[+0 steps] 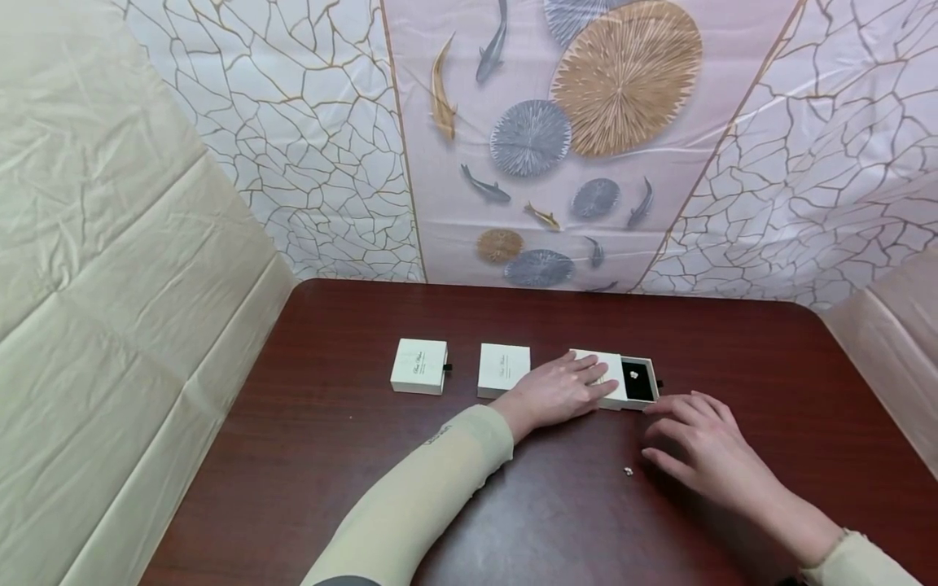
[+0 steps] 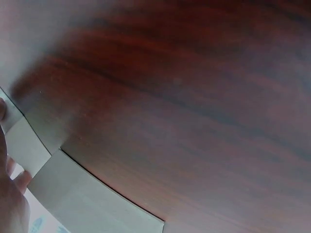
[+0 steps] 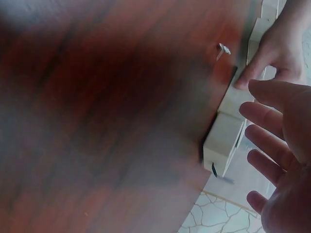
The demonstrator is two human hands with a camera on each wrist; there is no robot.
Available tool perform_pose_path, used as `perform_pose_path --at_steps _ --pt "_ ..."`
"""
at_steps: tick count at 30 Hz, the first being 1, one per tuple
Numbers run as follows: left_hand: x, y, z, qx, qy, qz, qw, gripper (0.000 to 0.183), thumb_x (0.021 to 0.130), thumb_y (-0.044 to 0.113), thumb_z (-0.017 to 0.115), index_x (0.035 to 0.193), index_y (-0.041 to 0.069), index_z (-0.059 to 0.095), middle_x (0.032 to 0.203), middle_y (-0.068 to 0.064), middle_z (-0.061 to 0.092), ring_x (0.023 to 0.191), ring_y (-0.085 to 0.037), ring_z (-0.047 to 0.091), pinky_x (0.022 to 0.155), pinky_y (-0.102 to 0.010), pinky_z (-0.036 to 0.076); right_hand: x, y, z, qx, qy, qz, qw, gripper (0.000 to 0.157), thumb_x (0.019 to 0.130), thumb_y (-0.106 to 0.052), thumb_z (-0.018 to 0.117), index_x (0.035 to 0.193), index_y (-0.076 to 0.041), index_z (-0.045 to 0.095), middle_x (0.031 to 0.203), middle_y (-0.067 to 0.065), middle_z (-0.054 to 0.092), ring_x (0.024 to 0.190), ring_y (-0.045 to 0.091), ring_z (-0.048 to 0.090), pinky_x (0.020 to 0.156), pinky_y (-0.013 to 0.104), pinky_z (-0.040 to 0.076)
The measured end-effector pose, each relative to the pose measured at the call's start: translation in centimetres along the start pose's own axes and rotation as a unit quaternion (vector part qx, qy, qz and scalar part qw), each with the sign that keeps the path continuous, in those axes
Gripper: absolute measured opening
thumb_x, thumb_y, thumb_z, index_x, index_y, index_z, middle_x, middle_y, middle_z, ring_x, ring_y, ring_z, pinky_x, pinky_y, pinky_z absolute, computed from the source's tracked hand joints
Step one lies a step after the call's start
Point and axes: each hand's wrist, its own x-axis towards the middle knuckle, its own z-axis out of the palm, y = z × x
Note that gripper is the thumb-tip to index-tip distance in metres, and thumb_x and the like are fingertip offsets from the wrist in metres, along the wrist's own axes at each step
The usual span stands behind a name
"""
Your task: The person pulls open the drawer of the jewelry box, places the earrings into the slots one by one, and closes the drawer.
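My left hand rests across the lid of the right-hand white box, fingers spread over its top; the right wrist view shows its thumb against the front side. The box's drawer is pulled partly out to the right, and a small earring lies on its black lining. My right hand hovers just in front of the drawer, fingers loosely bent and nothing visible in them. A second small earring with a cluster head and a thin post lies on the table, left of the right thumb.
Two more white boxes stand in a row to the left: a closed one with a black pull tab, and a middle box beside the left wrist. Patterned cloth hangs behind the dark red-brown table.
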Motion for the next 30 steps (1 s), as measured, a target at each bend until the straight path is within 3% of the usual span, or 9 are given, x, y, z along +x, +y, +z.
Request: perform_pose_path --at_steps 11,19,30 --pt "0.0 0.0 0.0 0.004 0.007 0.001 1.0000 0.044 0.101 0.041 0.045 0.143 0.027 0.047 0.147 -0.002 0.046 0.138 -0.019 0.040 0.109 -0.041 0.038 -0.8 -1.2 1.3 0.007 -0.007 -0.024 1.000 0.020 0.069 -0.028 0.080 0.086 -0.022 0.070 0.106 -0.003 0.064 0.107 0.024 0.055 0.105 0.045 0.022" --pt "0.0 0.0 -0.2 0.000 -0.011 -0.004 0.9999 0.046 0.101 0.042 0.044 0.145 0.028 0.044 0.149 -0.001 0.044 0.139 -0.019 0.037 0.111 -0.040 0.036 -1.0 -1.4 1.9 0.003 -0.008 -0.037 0.999 0.017 0.071 -0.028 0.077 0.085 -0.022 0.070 0.104 -0.003 0.064 0.107 0.024 0.054 0.110 0.040 0.018" --pt "0.1 0.1 -0.1 -0.002 -0.007 -0.004 1.0000 0.047 0.100 0.043 0.046 0.145 0.028 0.044 0.149 -0.001 0.043 0.139 -0.020 0.037 0.110 -0.041 0.036 -0.8 -1.8 2.3 0.013 -0.005 -0.062 0.998 0.008 0.076 -0.027 0.072 0.081 -0.023 0.068 0.102 -0.004 0.065 0.106 0.025 0.055 0.108 0.041 0.020"
